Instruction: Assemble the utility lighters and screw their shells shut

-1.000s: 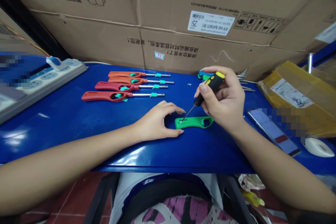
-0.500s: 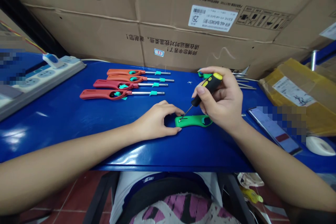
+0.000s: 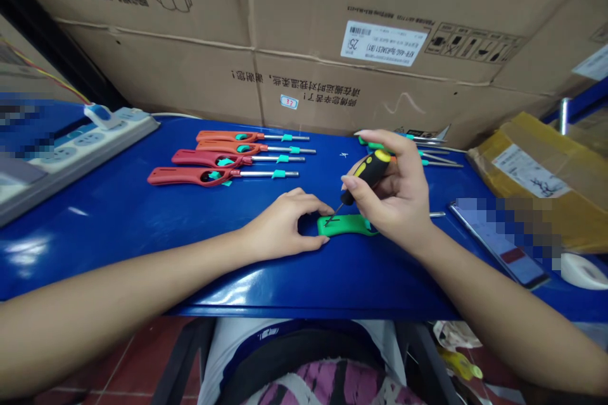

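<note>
A green long-necked lighter [image 3: 346, 224] lies flat on the blue table. My left hand [image 3: 285, 224] grips its butt end between thumb and forefinger. In my right hand [image 3: 401, 186] is a screwdriver [image 3: 370, 171] with a black and yellow handle, held at a slant. Its thin shaft reaches down to the lighter's slot near the butt end, where the tip seems to touch. My right hand hides the lighter's middle part, and only the end of its metal tube shows beyond.
Several red and orange lighters [image 3: 192, 176] lie in a row at the back left. More lighters [image 3: 441, 161] are partly hidden behind my right hand. A power strip [image 3: 80, 149] stands left; a phone [image 3: 498, 243], a white mouse [image 3: 583, 271] and a yellow-taped parcel [image 3: 536, 183] lie right. A large cardboard box [image 3: 304, 31] stands behind.
My right hand and the screwdriver have shifted slightly left, with the handle tilted lower. The left hand stays on the lighter. The whole view has moved a little.
</note>
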Demonstrator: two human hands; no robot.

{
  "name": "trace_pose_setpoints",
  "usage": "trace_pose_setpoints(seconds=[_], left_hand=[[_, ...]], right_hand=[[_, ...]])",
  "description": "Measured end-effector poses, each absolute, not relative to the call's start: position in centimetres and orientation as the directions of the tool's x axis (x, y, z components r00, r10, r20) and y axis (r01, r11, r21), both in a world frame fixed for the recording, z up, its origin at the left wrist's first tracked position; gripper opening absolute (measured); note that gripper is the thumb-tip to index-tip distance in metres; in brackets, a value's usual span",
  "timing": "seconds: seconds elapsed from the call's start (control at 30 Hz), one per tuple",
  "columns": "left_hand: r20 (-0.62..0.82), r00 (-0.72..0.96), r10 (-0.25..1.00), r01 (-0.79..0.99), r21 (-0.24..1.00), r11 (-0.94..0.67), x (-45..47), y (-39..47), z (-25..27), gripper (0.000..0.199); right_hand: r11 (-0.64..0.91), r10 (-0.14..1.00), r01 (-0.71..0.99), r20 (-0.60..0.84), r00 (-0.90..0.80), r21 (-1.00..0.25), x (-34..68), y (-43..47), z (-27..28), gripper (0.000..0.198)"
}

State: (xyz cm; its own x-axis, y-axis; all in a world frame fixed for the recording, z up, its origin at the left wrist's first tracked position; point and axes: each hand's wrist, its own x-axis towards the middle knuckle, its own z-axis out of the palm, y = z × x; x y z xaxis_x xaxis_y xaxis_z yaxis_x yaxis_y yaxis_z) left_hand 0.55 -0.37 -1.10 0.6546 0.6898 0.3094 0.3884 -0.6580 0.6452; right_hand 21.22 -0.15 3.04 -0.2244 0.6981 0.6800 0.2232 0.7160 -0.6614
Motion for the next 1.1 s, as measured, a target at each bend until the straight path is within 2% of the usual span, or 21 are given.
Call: trace_pose_setpoints(seconds=[0.13, 0.23, 0.4, 0.57, 0.63, 0.73, 0.8, 0.93, 1.0, 1.1], left_hand=[[0.274, 0.628, 0.729, 0.403, 0.687, -0.605, 0.6, -0.3, -1.3, 0.039], [0.193, 0.584, 0.788, 0.431, 0.749, -0.503, 0.9, -0.3, -1.2, 0.039], [0.127, 0.537, 0.834, 0.513, 0.736, -0.443, 1.8, 0.0, -0.9, 0.037], [0.090, 0.527, 0.845, 0.539, 0.734, -0.413, 2.9, 0.4, -0.9, 0.035], [0.111, 0.540, 0.834, 0.523, 0.732, -0.436, 3.2, 0.4, -1.0, 0.034], [0.169, 0.559, 0.811, 0.482, 0.730, -0.485, 3.2, 0.2, -1.2, 0.034], [0.196, 0.571, 0.797, 0.455, 0.732, -0.507, 3.1, 0.1, -1.4, 0.034], [0.216, 0.588, 0.779, 0.419, 0.743, -0.522, 2.8, 0.1, -1.5, 0.035], [0.221, 0.599, 0.769, 0.410, 0.741, -0.532, 2.8, 0.1, -1.5, 0.036], [0.238, 0.613, 0.753, 0.408, 0.721, -0.560, 2.7, 0.2, -1.5, 0.034]], right_hand=[[0.750, 0.661, 0.290, 0.686, -0.303, -0.594, 21.6, -0.2, 3.4, 0.039], [0.765, 0.640, 0.304, 0.622, -0.452, -0.568, 22.2, -0.4, 4.6, 0.046], [0.840, 0.540, 0.359, 0.563, -0.625, -0.408, 22.9, -0.2, 6.2, 0.043], [0.817, 0.511, 0.532, 0.705, -0.492, -0.221, 23.0, 0.3, 5.9, 0.035], [0.832, 0.496, 0.509, 0.706, -0.505, -0.221, 23.1, 0.3, 5.9, 0.034], [0.869, 0.482, 0.401, 0.682, -0.550, -0.291, 23.2, 0.0, 6.1, 0.038], [0.873, 0.463, 0.403, 0.729, -0.504, -0.276, 23.2, -0.1, 5.9, 0.030], [0.868, 0.306, 0.493, 0.854, -0.420, -0.068, 23.3, -0.1, 5.2, 0.024], [0.882, 0.323, 0.459, 0.842, -0.432, -0.102, 23.4, -0.2, 4.9, 0.032], [0.885, 0.432, 0.378, 0.784, -0.447, -0.272, 23.3, -0.2, 4.7, 0.043]])
